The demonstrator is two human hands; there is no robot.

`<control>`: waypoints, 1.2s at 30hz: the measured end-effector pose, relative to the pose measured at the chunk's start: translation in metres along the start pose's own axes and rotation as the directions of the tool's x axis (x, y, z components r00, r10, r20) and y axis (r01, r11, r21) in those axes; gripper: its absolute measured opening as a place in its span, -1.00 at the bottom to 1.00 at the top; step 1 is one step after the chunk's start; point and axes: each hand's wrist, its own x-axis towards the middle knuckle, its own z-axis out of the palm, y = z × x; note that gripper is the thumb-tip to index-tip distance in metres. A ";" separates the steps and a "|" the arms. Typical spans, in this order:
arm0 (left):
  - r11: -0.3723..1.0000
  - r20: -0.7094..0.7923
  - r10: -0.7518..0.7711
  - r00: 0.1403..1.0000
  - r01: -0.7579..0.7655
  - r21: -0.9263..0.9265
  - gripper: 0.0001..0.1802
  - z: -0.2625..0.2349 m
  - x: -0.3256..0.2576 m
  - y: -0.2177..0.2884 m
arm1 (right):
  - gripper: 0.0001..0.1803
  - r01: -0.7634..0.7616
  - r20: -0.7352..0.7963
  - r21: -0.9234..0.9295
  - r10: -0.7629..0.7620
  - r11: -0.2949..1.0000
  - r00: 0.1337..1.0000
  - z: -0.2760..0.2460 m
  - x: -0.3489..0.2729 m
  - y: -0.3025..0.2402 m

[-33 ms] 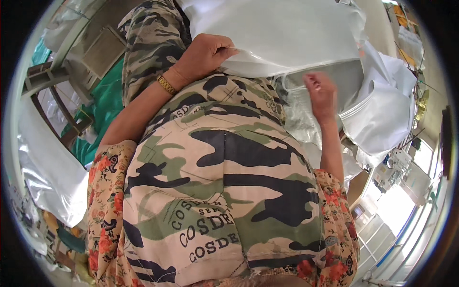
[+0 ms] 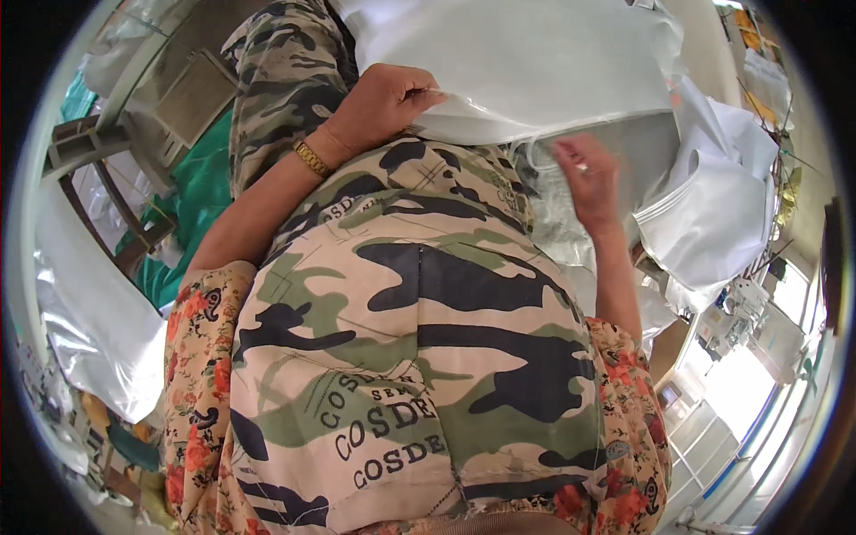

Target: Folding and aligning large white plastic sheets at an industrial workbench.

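A large glossy white plastic sheet point(image 2: 526, 62) lies across my lap. Its near edge is pinched at the left corner by my left hand point(image 2: 388, 102), which is closed and wears a gold band at the wrist. Right of it, above a greyish translucent layer of sheeting point(image 2: 642, 156), my right hand point(image 2: 588, 178) is raised and slightly blurred, with its fingers drawn together. A thin white cord point(image 2: 532, 153) loops from the sheet's edge to these fingertips. Whether a small tool is also in the fingers is hidden.
Folded white sheeting point(image 2: 709, 205) bunches up at the right. On the left stand a dark frame-like stool point(image 2: 89, 147) and green sheeting point(image 2: 192, 201), with more white sheeting point(image 2: 116, 348) below. A camouflage apron point(image 2: 419, 339) covers my front.
My right hand has shifted a little to the left, and the cord loop has drawn in with it. My left hand keeps its hold on the sheet's edge.
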 end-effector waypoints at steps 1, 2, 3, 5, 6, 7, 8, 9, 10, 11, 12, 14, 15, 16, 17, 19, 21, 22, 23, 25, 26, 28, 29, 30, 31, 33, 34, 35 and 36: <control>1.000 0.004 0.000 1.000 0.000 0.004 -0.79 0.000 0.001 0.001 | -0.80 0.091 0.053 -0.001 -0.091 0.996 0.994 0.008 0.002 -0.014; 1.000 0.009 -0.009 1.000 0.009 0.000 -0.79 0.001 0.002 0.002 | -0.81 0.182 0.108 0.003 -0.182 0.983 0.977 0.017 0.004 -0.024; 1.000 0.012 -0.019 1.000 0.019 -0.003 -0.79 0.001 0.002 0.003 | -0.81 0.183 0.107 0.008 -0.183 0.983 0.977 0.027 0.007 -0.032; 0.999 0.037 -0.018 0.999 0.017 0.032 -0.82 0.000 0.001 0.002 | -0.80 0.283 0.152 -0.077 -0.269 0.956 0.951 0.043 0.014 -0.045; 0.998 0.062 -0.016 0.998 0.012 0.066 -0.82 -0.002 0.001 0.001 | -0.80 0.283 0.150 -0.072 -0.270 0.956 0.951 0.048 0.017 -0.051; 0.997 0.060 -0.020 0.998 0.016 0.070 -0.82 -0.003 0.001 0.002 | -0.80 0.239 0.185 -0.113 -0.216 0.964 0.959 0.052 0.020 -0.056; 0.997 0.062 -0.039 0.997 0.035 0.068 -0.82 -0.004 0.001 0.003 | -0.80 0.195 0.217 -0.156 -0.159 0.968 0.963 0.055 0.022 -0.059; 0.996 0.063 -0.058 0.996 0.054 0.065 -0.78 -0.005 0.001 0.004 | -0.80 0.196 0.220 -0.152 -0.161 0.969 0.962 0.058 0.024 -0.058; 0.996 0.062 -0.061 0.996 0.057 0.064 -0.78 -0.006 0.001 0.004 | -0.81 0.191 0.214 -0.150 -0.157 0.970 0.964 0.060 0.027 -0.057; 0.997 0.058 -0.058 0.997 0.055 0.059 -0.78 -0.006 0.000 0.003 | -0.81 0.186 0.208 -0.149 -0.153 0.971 0.966 0.062 0.029 -0.056; 0.997 0.053 -0.056 0.997 0.053 0.053 -0.77 -0.006 0.000 0.002 | -0.81 0.187 0.212 -0.148 -0.153 0.971 0.965 0.062 0.032 -0.053; 0.998 0.062 -0.038 0.997 0.035 0.051 -0.77 -0.009 0.001 0.002 | -0.80 0.094 0.308 0.040 -0.102 0.995 0.946 0.059 0.036 -0.044; 0.999 0.071 -0.016 0.997 0.012 0.051 -0.78 -0.010 0.001 0.002 | -0.80 0.093 0.312 0.039 -0.101 0.995 0.945 0.058 0.038 -0.041; 0.999 0.069 -0.020 0.997 0.016 0.050 -0.78 -0.010 0.001 0.000 | -0.81 0.109 0.308 0.052 -0.119 0.993 0.944 0.058 0.040 -0.039; 0.998 0.053 0.042 0.998 -0.044 0.046 -0.80 -0.010 0.002 -0.001 | -0.82 0.124 0.304 0.063 -0.138 0.990 0.943 0.058 0.042 -0.037; 0.994 0.036 0.104 0.994 -0.105 0.043 -0.82 -0.010 0.001 -0.002 | -0.82 0.149 0.308 0.023 -0.149 0.989 0.940 0.056 0.043 -0.036; 1.000 0.020 0.012 1.000 -0.013 0.009 -0.87 -0.009 -0.001 -0.002 | -0.82 0.174 0.307 -0.019 -0.160 0.985 0.938 0.056 0.043 -0.037; 1.000 0.021 0.003 1.000 -0.003 0.007 -0.87 -0.008 -0.001 -0.007 | -0.83 0.175 0.314 -0.050 -0.151 0.983 0.937 0.058 0.045 -0.036; 0.998 0.038 0.062 0.997 -0.063 0.028 -0.90 -0.006 -0.001 -0.015 | -0.83 0.176 0.321 -0.080 -0.142 0.981 0.936 0.059 0.046 -0.035; 0.991 0.055 0.120 0.991 -0.123 0.050 -0.91 -0.005 0.001 -0.022 | -0.83 0.178 0.307 -0.072 -0.148 0.981 0.940 0.061 0.046 -0.032; 0.975 0.043 0.213 0.976 -0.215 0.051 -0.88 -0.004 0.002 -0.023 | -0.82 0.182 0.287 -0.069 -0.155 0.981 0.945 0.062 0.045 -0.032; 0.951 0.032 0.303 0.952 -0.304 0.055 -0.85 -0.005 0.002 -0.022 | -0.83 0.167 0.286 -0.059 -0.144 0.984 0.947 0.061 0.044 -0.035; 0.978 0.084 0.206 0.975 -0.207 0.010 -0.81 -0.006 0.001 -0.019 | -0.83 0.150 0.286 -0.050 -0.130 0.987 0.949 0.060 0.043 -0.036; 0.994 0.140 0.108 0.984 -0.105 -0.030 -0.76 -0.008 0.000 -0.016 | -0.83 0.150 0.286 -0.049 -0.130 0.987 0.949 0.060 0.043 -0.036; 0.994 0.139 0.107 0.985 -0.104 -0.029 -0.76 -0.009 0.000 -0.012 | -0.84 0.156 0.288 -0.024 -0.142 0.988 0.947 0.060 0.043 -0.036; 0.999 0.133 -0.039 0.990 0.038 0.013 -0.69 -0.009 0.001 -0.006 | -0.85 0.163 0.291 0.001 -0.156 0.987 0.944 0.058 0.044 -0.036; 0.999 0.130 -0.042 0.991 0.040 0.016 -0.69 -0.008 0.002 -0.007 | -0.86 0.161 0.295 0.001 -0.155 0.987 0.943 0.056 0.044 -0.038; 0.998 0.145 -0.067 0.987 0.067 0.008 -0.69 -0.008 0.003 -0.009 | -0.87 0.160 0.299 0.001 -0.153 0.987 0.942 0.055 0.044 -0.039; 0.996 0.160 -0.092 0.983 0.094 0.000 -0.68 -0.008 0.003 -0.011 | -0.87 0.163 0.301 0.003 -0.157 0.987 0.941 0.055 0.044 -0.040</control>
